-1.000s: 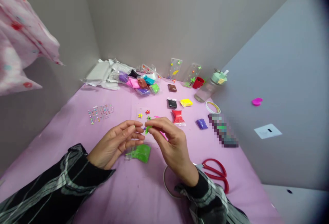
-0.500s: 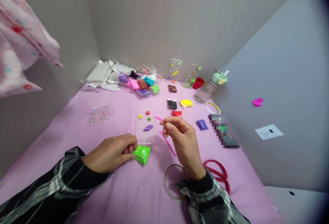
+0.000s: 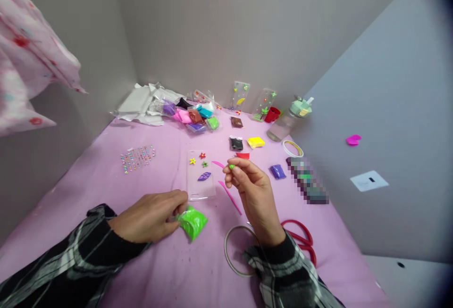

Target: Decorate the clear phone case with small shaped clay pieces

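My right hand (image 3: 253, 195) is raised over the table, its thumb and fingertips pinching a small bit of green clay (image 3: 231, 166). At the clear edge of a bright green clay packet (image 3: 193, 223), my left hand (image 3: 152, 216) rests low with its fingers closed on the wrapper. Just beyond lies a clear phone case (image 3: 198, 190). It bears a yellow flower (image 3: 192, 161), a red flower (image 3: 202, 155), a green flower (image 3: 205, 164) and a purple striped leaf (image 3: 204, 176). Two pink modelling tools (image 3: 230, 198) lie between the case and my right hand, one partly hidden by my fingers.
Red-handled scissors (image 3: 299, 232) and a metal ring (image 3: 226, 251) lie by my right forearm. Black (image 3: 236, 144), yellow (image 3: 255, 142) and purple (image 3: 278, 171) clay packets sit ahead, near a bottle (image 3: 285, 126) and tape roll (image 3: 293, 148). A gem sticker sheet (image 3: 137, 158) is left.
The bit of green clay now shows between my right fingertips. My left hand and the green packet have shifted slightly toward me, the hand also a little left.
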Demonstrator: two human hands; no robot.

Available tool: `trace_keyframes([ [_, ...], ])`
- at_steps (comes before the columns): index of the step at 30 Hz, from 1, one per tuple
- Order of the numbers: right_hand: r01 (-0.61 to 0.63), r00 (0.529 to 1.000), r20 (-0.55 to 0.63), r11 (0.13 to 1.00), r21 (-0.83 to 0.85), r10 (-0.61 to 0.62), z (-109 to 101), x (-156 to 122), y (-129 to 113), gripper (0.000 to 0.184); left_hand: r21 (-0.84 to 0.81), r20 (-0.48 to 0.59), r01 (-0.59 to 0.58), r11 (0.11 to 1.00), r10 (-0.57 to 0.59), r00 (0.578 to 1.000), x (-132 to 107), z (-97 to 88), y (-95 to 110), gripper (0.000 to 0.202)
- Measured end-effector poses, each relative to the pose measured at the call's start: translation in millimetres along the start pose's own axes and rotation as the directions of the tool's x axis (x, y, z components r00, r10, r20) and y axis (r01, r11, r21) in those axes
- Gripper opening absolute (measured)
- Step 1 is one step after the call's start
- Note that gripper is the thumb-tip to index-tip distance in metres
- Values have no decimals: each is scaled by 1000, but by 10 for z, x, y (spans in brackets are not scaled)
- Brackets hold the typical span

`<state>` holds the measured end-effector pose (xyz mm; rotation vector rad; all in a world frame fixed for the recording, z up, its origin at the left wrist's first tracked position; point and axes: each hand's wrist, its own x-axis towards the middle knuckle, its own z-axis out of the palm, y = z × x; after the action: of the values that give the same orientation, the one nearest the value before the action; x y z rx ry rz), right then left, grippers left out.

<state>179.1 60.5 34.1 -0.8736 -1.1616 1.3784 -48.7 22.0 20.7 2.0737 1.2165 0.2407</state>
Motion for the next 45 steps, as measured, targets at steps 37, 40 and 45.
trace_keyframes([
  [37, 655, 753, 529, 526, -542, -391, 200, -263, 151, 22, -943, -66, -40, 330, -67, 996, 136, 118, -21, 32],
  [40, 651, 758, 513, 523, -550, -404, 198, -266, 144, 19, -936, -59, -36, 350, -55, 997, 137, 111, -18, 33],
  [45, 669, 740, 557, 508, -543, -378, 188, -253, 151, 31, -934, -79, -49, 355, -73, 994, 126, 111, -42, 26],
])
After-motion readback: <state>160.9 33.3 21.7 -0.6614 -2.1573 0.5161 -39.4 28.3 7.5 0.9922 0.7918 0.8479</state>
